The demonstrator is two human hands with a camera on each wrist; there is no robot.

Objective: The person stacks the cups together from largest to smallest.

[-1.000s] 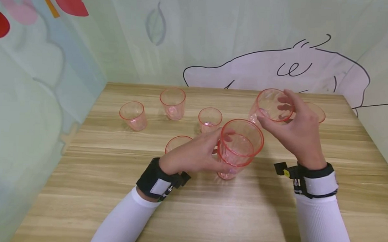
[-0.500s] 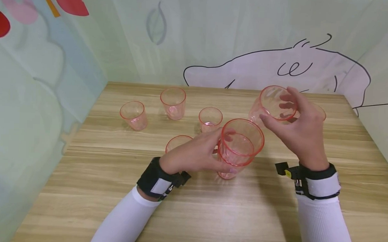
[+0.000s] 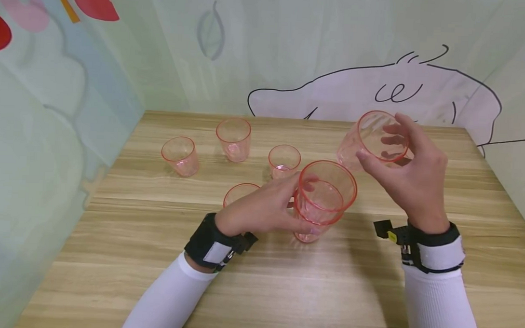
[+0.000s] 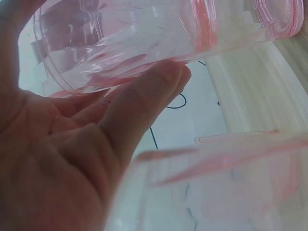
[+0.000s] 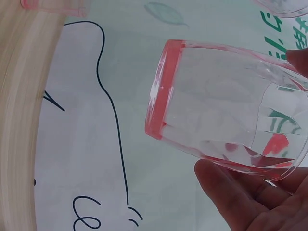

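Observation:
My left hand (image 3: 263, 207) grips two nested clear pink cups (image 3: 324, 197), one rim just above the other, near the middle of the table. In the left wrist view the thumb lies along the side of these nested cups (image 4: 120, 43). My right hand (image 3: 418, 176) holds a single clear cup (image 3: 352, 145) at the back right, between thumb and fingers near its rim. That cup leans, its rim turned toward me; the right wrist view shows the cup (image 5: 216, 96) from the side, with a thick pink base. Whether the nested cups touch the table I cannot tell.
On the wood-grain table (image 3: 267, 289) stand upright pink cups: a left cup (image 3: 185, 161), a back cup (image 3: 237, 146), a middle cup (image 3: 284, 157) and a near cup (image 3: 240, 192) partly covered by my left hand. A printed curtain (image 3: 292, 44) hangs behind the table.
My right hand and its cup have moved slightly up and to the right. A cup rim formerly visible behind that hand is now hidden. The left hand and nested cups have stayed still.

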